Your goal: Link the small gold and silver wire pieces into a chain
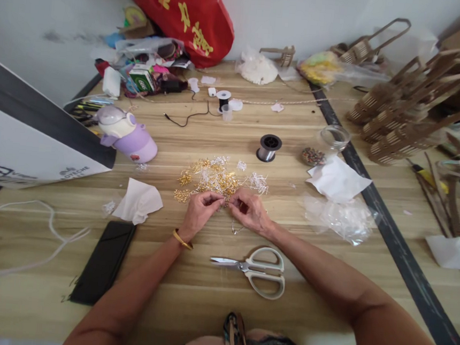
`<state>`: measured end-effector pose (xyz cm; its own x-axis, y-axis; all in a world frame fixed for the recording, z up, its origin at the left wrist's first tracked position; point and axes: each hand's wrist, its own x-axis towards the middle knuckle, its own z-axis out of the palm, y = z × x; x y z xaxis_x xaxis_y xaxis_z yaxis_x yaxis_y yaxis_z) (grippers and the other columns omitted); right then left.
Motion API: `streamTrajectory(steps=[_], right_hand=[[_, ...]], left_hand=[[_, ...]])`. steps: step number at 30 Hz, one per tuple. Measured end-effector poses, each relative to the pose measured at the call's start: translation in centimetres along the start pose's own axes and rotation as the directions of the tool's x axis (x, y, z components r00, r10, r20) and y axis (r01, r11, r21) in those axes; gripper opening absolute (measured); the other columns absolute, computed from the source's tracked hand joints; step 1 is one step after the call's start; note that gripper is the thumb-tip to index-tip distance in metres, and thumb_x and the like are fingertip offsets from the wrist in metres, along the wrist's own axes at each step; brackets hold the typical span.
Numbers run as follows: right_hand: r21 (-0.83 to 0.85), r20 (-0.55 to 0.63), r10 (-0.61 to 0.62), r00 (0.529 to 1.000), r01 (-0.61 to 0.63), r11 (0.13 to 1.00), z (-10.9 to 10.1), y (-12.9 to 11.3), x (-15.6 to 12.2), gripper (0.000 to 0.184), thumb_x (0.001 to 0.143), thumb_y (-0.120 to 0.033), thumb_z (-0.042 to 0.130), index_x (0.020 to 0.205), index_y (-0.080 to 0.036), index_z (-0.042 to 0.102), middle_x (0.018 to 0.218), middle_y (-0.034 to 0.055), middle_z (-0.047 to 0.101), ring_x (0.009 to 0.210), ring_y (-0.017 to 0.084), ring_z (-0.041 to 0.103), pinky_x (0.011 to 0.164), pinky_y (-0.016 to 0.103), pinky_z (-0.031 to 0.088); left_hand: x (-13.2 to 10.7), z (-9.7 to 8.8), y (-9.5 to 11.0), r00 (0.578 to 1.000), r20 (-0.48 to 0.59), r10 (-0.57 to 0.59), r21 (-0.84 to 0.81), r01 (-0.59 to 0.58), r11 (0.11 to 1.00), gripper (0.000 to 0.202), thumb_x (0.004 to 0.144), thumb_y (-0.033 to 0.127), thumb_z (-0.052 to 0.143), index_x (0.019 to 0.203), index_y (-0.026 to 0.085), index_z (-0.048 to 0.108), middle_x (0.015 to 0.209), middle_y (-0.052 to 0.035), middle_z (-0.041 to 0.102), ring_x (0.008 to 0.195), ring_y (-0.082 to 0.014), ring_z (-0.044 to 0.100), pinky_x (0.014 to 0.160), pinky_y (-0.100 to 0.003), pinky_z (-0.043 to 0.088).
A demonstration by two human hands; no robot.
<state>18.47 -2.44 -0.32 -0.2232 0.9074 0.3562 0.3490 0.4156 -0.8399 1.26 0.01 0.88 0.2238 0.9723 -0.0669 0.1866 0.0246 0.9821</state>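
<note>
My left hand and my right hand meet fingertip to fingertip over the table, each closed in a pinch. What sits between the fingertips is too small to name; a short beaded strand hangs below my right hand. Just beyond my hands lies a loose pile of gold and silver beads, with clear bits at its right side. Nearer to me, a pair of scissors with pale handles lies with its blades slightly apart, pointing left. A gold bangle circles my left wrist.
A wire spool stands past the beads. Right of it are a glass jar and clear plastic bags. On the left are a purple bottle, crumpled tissue and a black wallet. Wooden baskets crowd the far right.
</note>
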Motion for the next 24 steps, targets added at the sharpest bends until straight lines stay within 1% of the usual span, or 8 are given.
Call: streamTrajectory(steps=[11, 17, 24], right_hand=[[-0.011, 0.0, 0.021, 1.0, -0.021, 1.0, 0.12, 0.14, 0.03, 0.007, 0.082, -0.019, 0.055, 0.076, -0.015, 0.056, 0.064, -0.0018, 0.052, 0.053, 0.007, 0.044, 0.048, 0.02, 0.035], [-0.002, 0.021, 0.049, 0.999, -0.049, 0.999, 0.05, 0.03, 0.1, 0.009, 0.082, -0.021, 0.056, 0.076, -0.015, 0.057, 0.064, -0.0015, 0.052, 0.053, 0.007, 0.044, 0.048, 0.02, 0.035], [-0.001, 0.025, 0.064, 0.998, -0.064, 0.998, 0.11, 0.12, 0.04, 0.01, 0.083, -0.022, 0.056, 0.075, -0.015, 0.057, 0.063, -0.0018, 0.052, 0.053, 0.008, 0.044, 0.048, 0.02, 0.034]], left_hand=[[-0.04, -0.06, -0.12, 1.0, 0.016, 0.016, 0.022, -0.017, 1.0, 0.012, 0.07, 0.025, 0.068, 0.075, 0.013, 0.07, 0.058, 0.0, 0.063, 0.051, -0.0096, 0.054, 0.049, -0.02, 0.043], [-0.02, -0.01, -0.35, 0.999, 0.013, 0.032, 0.026, -0.032, 0.999, 0.012, 0.07, 0.025, 0.068, 0.074, 0.013, 0.07, 0.058, -0.0002, 0.063, 0.051, -0.0099, 0.054, 0.049, -0.02, 0.043], [-0.13, 0.02, -0.14, 0.999, 0.015, 0.04, 0.027, -0.041, 0.999, 0.012, 0.071, 0.025, 0.068, 0.074, 0.014, 0.07, 0.059, -0.0005, 0.064, 0.052, -0.0101, 0.055, 0.049, -0.02, 0.043]])
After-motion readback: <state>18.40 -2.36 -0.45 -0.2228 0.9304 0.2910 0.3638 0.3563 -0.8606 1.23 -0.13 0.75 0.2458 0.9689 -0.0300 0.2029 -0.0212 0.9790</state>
